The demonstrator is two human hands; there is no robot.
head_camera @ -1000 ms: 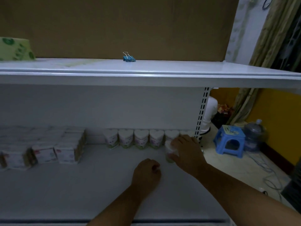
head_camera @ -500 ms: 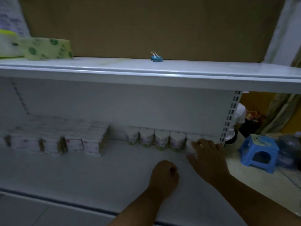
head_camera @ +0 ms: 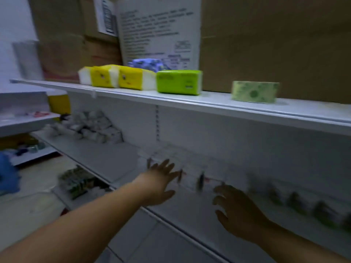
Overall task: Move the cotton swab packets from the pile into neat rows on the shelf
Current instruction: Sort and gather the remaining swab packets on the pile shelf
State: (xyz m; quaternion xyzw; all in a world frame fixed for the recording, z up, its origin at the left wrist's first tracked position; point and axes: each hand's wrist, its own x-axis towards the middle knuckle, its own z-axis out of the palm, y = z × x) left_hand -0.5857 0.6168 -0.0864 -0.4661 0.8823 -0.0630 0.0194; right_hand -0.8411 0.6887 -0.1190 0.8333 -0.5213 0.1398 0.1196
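Head view: left hand [head_camera: 159,184] and right hand [head_camera: 238,211], both hands released, fingers spread, holding nothing, above the shelf [head_camera: 114,160]; packet pile [head_camera: 93,126] well apart, left.

**Stock as we find it**

We see the middle shelf [head_camera: 106,158] carrying a pile of white packets [head_camera: 91,128] at its left and a blurred row of packets [head_camera: 190,168] along its back. The upper shelf [head_camera: 209,103] bears yellow tissue packs [head_camera: 114,76], a green pack [head_camera: 178,82] and a pale patterned pack [head_camera: 255,92].
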